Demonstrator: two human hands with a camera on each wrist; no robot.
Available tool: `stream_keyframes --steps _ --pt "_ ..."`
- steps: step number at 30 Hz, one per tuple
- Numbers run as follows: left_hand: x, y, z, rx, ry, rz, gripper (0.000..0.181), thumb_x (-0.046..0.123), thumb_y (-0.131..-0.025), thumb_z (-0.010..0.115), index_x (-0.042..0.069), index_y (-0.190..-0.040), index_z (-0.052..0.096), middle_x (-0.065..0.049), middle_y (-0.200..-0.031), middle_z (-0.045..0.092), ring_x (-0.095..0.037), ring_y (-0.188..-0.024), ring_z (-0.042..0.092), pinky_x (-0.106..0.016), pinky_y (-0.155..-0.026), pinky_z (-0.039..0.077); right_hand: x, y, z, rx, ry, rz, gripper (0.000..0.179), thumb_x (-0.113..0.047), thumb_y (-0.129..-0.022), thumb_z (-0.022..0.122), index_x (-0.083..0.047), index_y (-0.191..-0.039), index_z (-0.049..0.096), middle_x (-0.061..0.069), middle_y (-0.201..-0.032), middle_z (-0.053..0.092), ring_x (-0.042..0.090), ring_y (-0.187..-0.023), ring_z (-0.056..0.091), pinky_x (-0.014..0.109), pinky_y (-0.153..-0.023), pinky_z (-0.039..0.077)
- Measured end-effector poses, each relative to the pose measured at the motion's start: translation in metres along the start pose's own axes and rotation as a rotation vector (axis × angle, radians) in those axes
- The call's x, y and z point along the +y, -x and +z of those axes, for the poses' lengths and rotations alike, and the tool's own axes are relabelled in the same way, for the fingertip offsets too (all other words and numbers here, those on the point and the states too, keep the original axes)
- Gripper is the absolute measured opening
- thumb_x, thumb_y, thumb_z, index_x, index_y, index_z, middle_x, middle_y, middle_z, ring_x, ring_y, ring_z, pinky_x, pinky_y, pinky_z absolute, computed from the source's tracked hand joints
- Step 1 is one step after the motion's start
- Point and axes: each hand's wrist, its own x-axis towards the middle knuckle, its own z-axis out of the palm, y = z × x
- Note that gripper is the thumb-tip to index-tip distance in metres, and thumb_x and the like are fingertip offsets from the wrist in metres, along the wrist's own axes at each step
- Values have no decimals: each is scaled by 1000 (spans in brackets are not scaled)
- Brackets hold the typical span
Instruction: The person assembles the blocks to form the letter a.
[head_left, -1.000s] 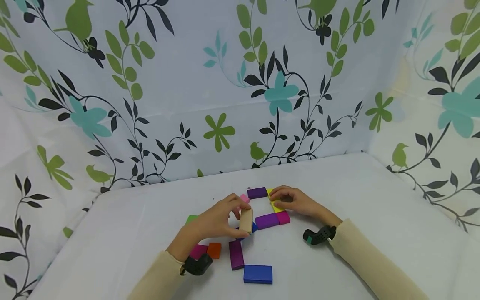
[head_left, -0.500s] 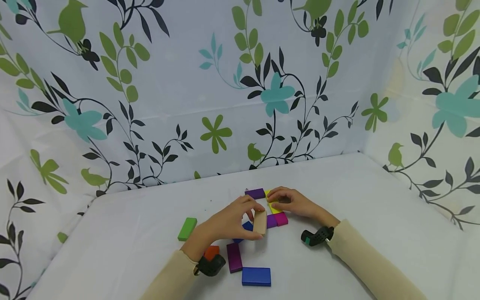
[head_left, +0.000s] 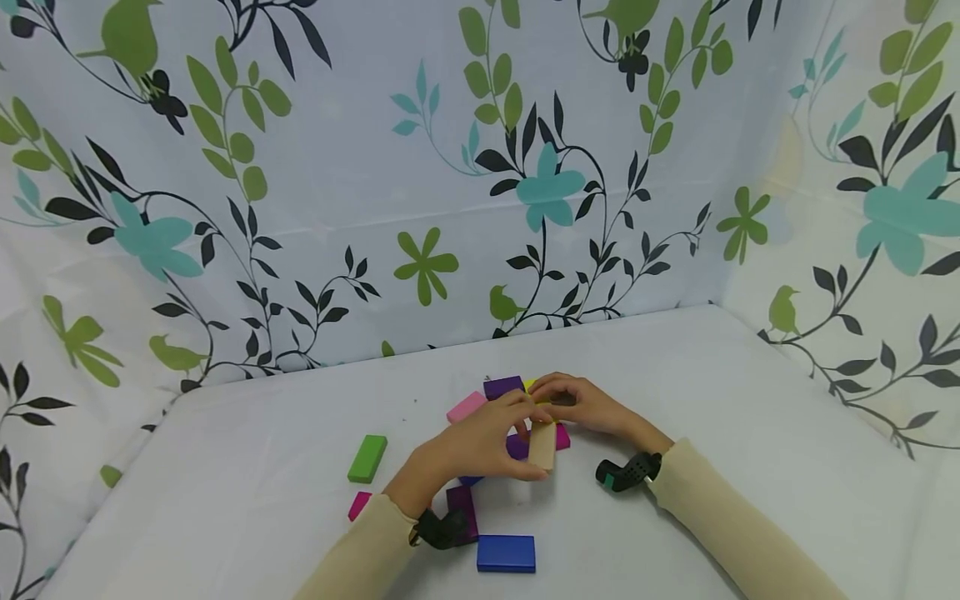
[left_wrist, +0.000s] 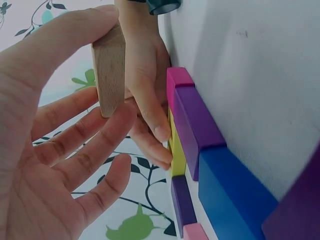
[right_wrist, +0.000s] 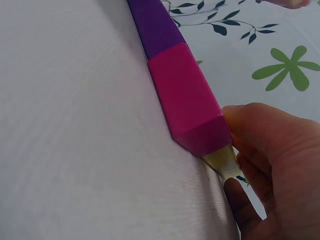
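My left hand [head_left: 487, 437] pinches a plain wooden block [head_left: 542, 447] between thumb and fingertips. In the left wrist view the wooden block [left_wrist: 109, 75] is held upright, above the row of coloured blocks. My right hand [head_left: 587, 406] has its thumb and fingers on either side of a yellow block [left_wrist: 177, 150], mostly covered by that hand in the head view. Lined up against the yellow block are a magenta block [right_wrist: 187, 92] and a purple block [left_wrist: 198, 125], followed by a blue block [left_wrist: 230, 192]. A dark purple block [head_left: 503, 387] lies at the yellow one's far end.
A pink block [head_left: 466, 406] lies behind my left hand. Further left are a green block [head_left: 367, 458] and another magenta block [head_left: 360, 504]. Nearer me lie a plum block [head_left: 463, 508] and a flat blue block [head_left: 506, 553]. A patterned cloth [head_left: 300, 208] hangs behind the white table.
My left hand has carried the wooden block rightward, over the purple block and close to my right hand. The right hand stays at the yellow block.
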Motion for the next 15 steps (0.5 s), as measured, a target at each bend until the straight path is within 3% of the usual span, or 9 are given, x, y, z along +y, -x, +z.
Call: stream_keyframes --steps 4,10,15 --pt "2 -4 3 -5 -16 5 62 41 -77 82 19 -129 58 1 -120 53 -9 -101 55 -21 -83 48 -1 0 1 4 -10 1 27 -7 -94 62 -3 -120 66 16 -136 54 37 -131 45 53 -105 39" --pt "4 -9 9 -38 -10 18 61 42 -79 80 17 -131 58 1 -133 49 -13 -120 51 -30 -102 43 -3 0 0 7 -8 5 27 -6 -95 61 -2 -121 65 17 -136 54 37 -132 44 53 -106 37" --pt "5 -13 13 -47 -42 38 64 43 -79 79 17 -133 58 2 -136 47 -12 -128 47 -30 -106 40 -2 0 -1 3 -13 -13 26 -8 -96 60 -3 -121 65 16 -135 55 37 -132 44 54 -107 36"
